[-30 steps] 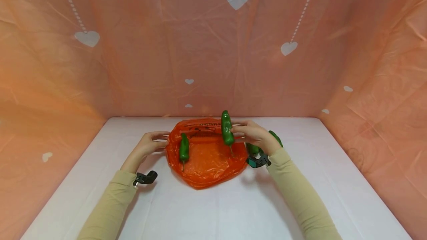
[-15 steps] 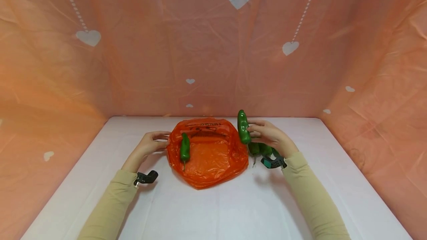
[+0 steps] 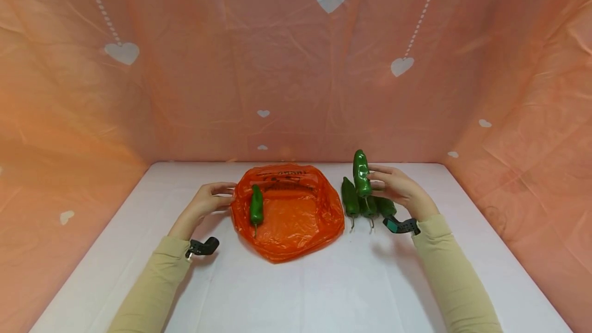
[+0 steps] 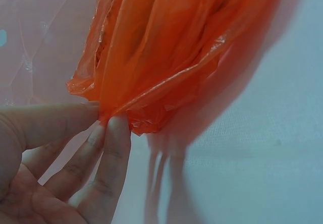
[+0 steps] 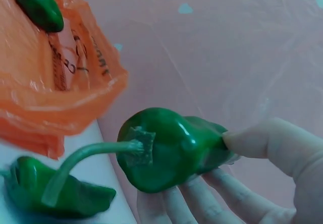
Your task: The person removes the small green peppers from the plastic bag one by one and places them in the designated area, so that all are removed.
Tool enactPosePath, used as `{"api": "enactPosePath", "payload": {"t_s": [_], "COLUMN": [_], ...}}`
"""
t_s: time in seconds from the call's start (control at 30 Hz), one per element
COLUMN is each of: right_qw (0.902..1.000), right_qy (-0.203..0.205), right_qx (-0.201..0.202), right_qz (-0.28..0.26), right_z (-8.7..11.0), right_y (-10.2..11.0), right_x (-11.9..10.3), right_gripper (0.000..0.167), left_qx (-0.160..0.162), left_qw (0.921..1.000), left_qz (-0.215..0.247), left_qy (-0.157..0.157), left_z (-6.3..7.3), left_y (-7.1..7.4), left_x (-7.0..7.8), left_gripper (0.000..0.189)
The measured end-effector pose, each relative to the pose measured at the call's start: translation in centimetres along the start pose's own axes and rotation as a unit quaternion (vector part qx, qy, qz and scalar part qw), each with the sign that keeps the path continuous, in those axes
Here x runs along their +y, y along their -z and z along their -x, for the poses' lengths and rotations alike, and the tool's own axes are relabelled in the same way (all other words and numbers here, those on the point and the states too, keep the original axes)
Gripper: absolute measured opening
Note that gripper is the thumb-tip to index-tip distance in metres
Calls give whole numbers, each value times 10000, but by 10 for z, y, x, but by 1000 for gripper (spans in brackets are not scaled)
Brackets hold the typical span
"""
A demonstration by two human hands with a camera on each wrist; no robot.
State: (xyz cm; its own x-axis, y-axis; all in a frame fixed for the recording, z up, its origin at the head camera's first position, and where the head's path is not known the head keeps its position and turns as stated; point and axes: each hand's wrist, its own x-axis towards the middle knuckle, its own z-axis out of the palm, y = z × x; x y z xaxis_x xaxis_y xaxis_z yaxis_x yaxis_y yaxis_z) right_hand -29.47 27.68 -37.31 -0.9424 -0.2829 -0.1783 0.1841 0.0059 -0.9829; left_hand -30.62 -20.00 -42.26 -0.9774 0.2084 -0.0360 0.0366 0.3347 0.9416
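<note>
My left hand pinches the left edge of an orange plastic bag, whose mouth is spread wide. In the left wrist view the thumb and fingertips grip gathered bag film. One green pepper lies inside the bag on its left side. To the right of the bag, my right hand holds another green pepper raised, stem downward. The right wrist view shows this pepper between thumb and fingers, its curved stem toward the camera. Below it three green peppers lie side by side, the rightmost partly hidden by the hand.
The white tabletop extends in front of the bag. A peach curtain with white hearts encloses the table at the back and both sides. Each wrist wears a black camera mount.
My right hand has carried its pepper rightward from over the bag to above the peppers beside it, uncovering more of them. My left hand stays at the bag's edge.
</note>
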Motion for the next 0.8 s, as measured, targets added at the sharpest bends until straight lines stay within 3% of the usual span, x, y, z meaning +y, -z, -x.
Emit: {"api": "enactPosePath", "payload": {"t_s": [0.23,0.5,0.8], "right_qw": [9999,9989,9982], "right_qy": [68,-122,-191], "right_qx": [109,353,323], "right_qz": [56,280,478], "right_z": [12,21,26], "right_y": [20,40,60], "right_x": [-2,1,10], "right_gripper": [62,63,63], "left_qx": [6,15,55], "left_qw": [10000,10000,9999], "left_qz": [29,6,-129], "left_qy": [34,18,31], "left_z": [1,1,0], "left_y": [-1,0,-1], "left_x": [0,-1,0], "left_gripper": [49,49,49]}}
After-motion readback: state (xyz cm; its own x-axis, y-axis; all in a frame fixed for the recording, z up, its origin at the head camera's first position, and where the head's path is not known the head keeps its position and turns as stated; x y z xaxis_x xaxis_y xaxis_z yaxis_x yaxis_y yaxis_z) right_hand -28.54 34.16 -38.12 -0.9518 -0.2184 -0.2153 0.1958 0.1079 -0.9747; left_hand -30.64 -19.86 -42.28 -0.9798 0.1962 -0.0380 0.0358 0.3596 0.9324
